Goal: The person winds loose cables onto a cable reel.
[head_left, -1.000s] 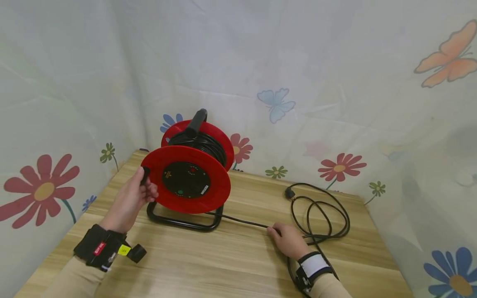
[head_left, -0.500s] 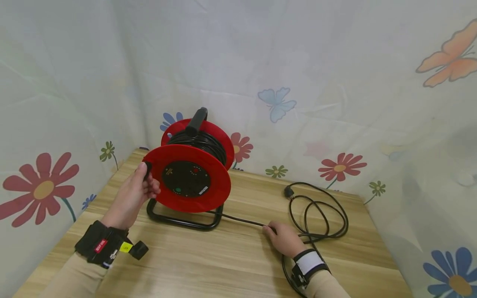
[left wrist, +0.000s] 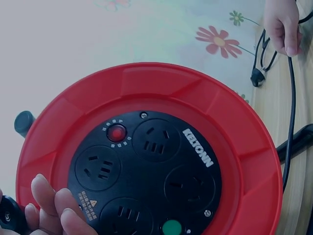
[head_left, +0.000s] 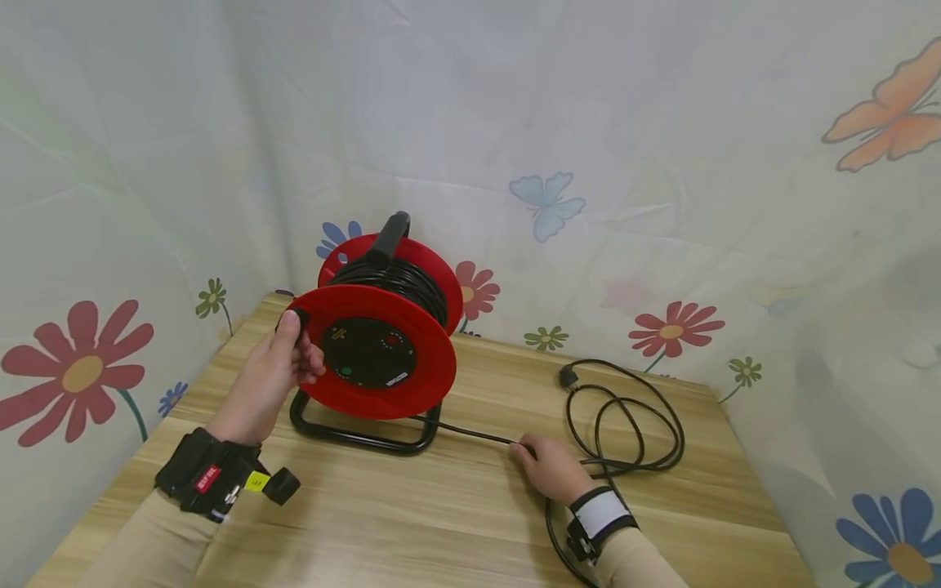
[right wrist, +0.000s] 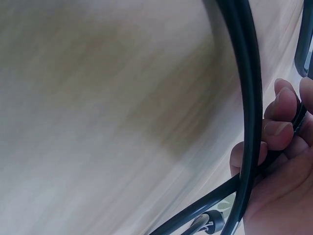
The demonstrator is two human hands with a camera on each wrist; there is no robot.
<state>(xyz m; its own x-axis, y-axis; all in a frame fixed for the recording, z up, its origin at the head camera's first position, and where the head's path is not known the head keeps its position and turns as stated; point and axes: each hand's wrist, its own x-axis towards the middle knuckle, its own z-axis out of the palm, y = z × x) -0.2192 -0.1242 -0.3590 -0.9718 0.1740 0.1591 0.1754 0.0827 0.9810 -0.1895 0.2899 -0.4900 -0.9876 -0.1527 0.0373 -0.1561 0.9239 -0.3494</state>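
A red cable reel (head_left: 430, 367) with a black socket panel stands on a black tube frame (head_left: 367, 442) at the left of the table. My left hand (head_left: 268, 380) pinches the small black crank knob (left wrist: 11, 215) at the reel's left rim. Black cable (head_left: 474, 433) runs from under the drum to my right hand (head_left: 555, 469), whose fingers curl round it just above the tabletop. In the right wrist view the cable (right wrist: 208, 196) passes through the curled fingers, and another stretch crosses in front of them. The panel (left wrist: 146, 171) shows several sockets, a red button and a green one.
Loose loops of cable (head_left: 680, 429) lie on the table's right side, ending in a black plug (head_left: 568, 377). The wooden table (head_left: 412, 523) meets a flower-printed cloth wall (head_left: 632, 204) at the back and sides. A carry handle (head_left: 387, 241) tops the reel.
The left hand and knob have moved up and right as the reel face turned clockwise. My right hand has shifted left towards the reel with the cable, and the loose loops slid slightly left.
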